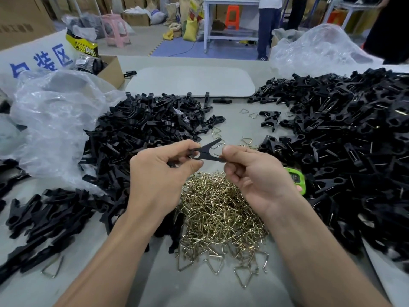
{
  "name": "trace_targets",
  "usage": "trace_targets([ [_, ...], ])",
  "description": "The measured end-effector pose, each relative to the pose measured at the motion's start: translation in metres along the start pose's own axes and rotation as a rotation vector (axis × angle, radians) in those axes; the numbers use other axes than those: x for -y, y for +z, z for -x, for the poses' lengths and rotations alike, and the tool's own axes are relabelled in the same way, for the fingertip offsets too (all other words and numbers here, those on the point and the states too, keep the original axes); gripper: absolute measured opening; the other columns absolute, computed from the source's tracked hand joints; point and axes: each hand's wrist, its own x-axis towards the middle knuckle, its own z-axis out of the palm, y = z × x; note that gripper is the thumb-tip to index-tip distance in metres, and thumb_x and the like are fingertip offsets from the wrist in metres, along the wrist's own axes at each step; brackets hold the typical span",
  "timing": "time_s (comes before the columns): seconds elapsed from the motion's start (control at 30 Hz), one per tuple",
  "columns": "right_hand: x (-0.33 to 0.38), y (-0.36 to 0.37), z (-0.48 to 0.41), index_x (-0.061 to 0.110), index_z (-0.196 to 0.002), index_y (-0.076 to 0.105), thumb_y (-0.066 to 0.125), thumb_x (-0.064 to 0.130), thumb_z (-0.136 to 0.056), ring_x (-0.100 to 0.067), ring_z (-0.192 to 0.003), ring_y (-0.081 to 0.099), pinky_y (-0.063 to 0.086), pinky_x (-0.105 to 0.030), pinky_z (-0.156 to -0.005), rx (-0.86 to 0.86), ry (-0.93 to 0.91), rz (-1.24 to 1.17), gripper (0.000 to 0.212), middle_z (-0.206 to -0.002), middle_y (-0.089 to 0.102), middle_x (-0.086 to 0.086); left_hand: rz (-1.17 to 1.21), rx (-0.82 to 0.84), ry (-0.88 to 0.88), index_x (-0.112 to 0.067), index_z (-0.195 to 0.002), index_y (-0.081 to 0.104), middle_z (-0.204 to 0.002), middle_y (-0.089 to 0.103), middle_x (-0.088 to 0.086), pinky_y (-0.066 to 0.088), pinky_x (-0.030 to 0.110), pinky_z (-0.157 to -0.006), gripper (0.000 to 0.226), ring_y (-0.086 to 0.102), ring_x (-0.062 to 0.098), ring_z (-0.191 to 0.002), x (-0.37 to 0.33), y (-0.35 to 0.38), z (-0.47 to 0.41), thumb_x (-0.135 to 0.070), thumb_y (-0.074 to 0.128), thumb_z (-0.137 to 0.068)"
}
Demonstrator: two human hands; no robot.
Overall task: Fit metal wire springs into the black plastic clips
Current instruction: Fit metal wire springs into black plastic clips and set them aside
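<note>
Table: black clip pinched between left hand and right hand, above springs.

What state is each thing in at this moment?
clip: held over the table, prongs spread
left hand: grips the clip
right hand: pinches the clip's end
springs: loose heap on the table
right pile: clips with springs fitted
left pile: clips, no springs seen
box: open

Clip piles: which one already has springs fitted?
The pile on the person's right: metal wire shows in its clips. The left pile looks like bare black plastic.
</note>
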Motion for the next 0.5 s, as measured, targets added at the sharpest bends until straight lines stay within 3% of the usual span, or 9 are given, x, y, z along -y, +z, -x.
trace_targets([
  [0.27, 0.0024, -0.0030, 0.0004, 0.008, -0.066, 0.076, 0.070, 0.000, -0.089, -0.011, -0.053, 0.055, 0.040, -0.023, -0.053, 0.017, 0.023, 0.026, 0.025, -0.063, 0.064, -0.005, -0.007, -0.003, -0.003, -0.049, -0.091, 0.080, -0.071, 0.072, -0.019, 0.046, 0.007, -0.060, 0.048, 0.058, -0.006, -0.059, 0.0008, 0.0023, 0.0020, -0.006, 0.091, -0.073],
  [0.37, 0.0016, -0.0033, 0.0018, 0.009, -0.063, 0.078, 0.070, 0.001, -0.090, -0.010, -0.054, 0.059, 0.046, -0.027, -0.067, 0.012, 0.030, 0.034, 0.029, -0.063, 0.067, -0.006, -0.026, -0.003, 0.017, -0.049, -0.091, 0.080, -0.073, 0.073, -0.018, 0.048, 0.009, -0.061, 0.047, 0.060, -0.005, -0.063, 0.0015, 0.0009, 0.0030, -0.006, 0.091, -0.073],
  [0.5, 0.0023, -0.0017, 0.0037, 0.001, -0.080, 0.074, 0.070, 0.000, -0.090, -0.011, -0.056, 0.061, 0.047, -0.030, -0.073, -0.005, 0.021, 0.046, 0.011, -0.064, 0.067, -0.007, -0.066, -0.008, 0.034, -0.053, -0.093, 0.078, -0.076, 0.073, -0.016, 0.051, 0.020, -0.057, 0.048, 0.058, -0.002, -0.062, 0.0006, -0.0005, 0.0038, -0.010, 0.091, -0.075],
])
